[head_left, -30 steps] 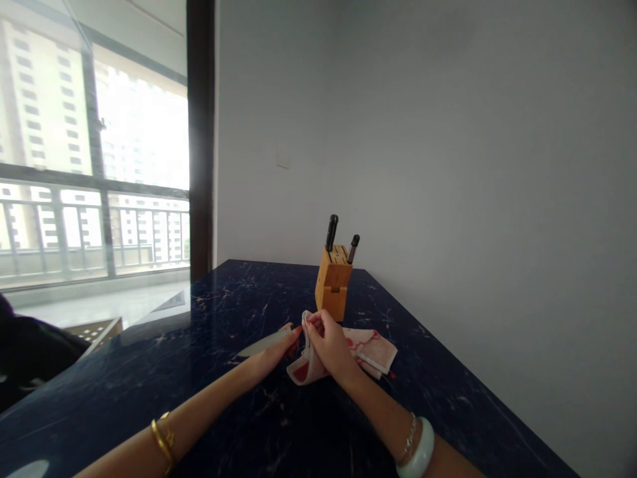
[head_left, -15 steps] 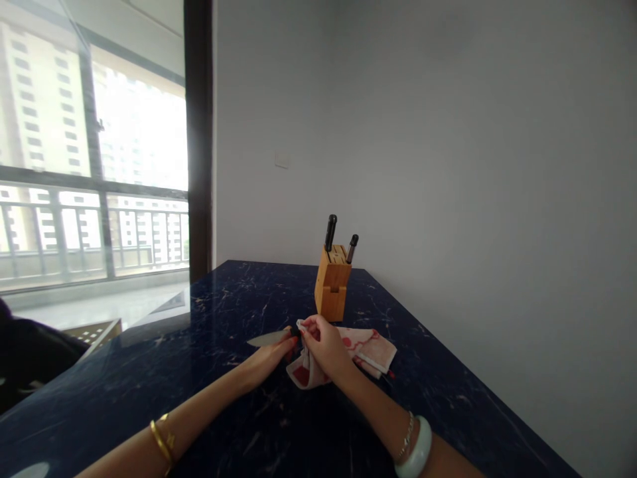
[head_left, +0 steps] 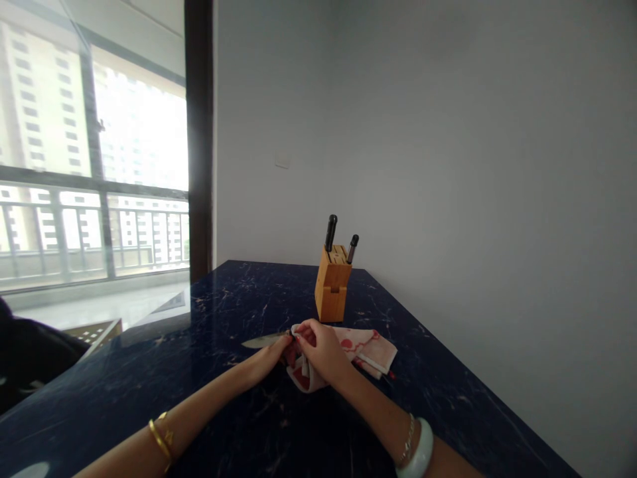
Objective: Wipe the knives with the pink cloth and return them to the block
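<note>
1. A window with a railing filled the far left, at about ten o'clock from the hands.
2. The knife lay low over the dark marbled counter, its blade tip pointing to nine o'clock and its handle end hidden by the hands.
3. The left hand, with a gold bangle on its wrist, had its fingertips closed on the knife at the base of the blade.
4. The right hand, touching the left at its three o'clock, was clenched round a bunched part of the red-and-white cloth, pressed against the knife's hidden end.
5. A wooden knife block stood at twelve o'clock from the right hand, just beyond the cloth, with two black handles sticking up.
6. The rest of the cloth lay flat on the counter at three o'clock from the right hand.
</note>
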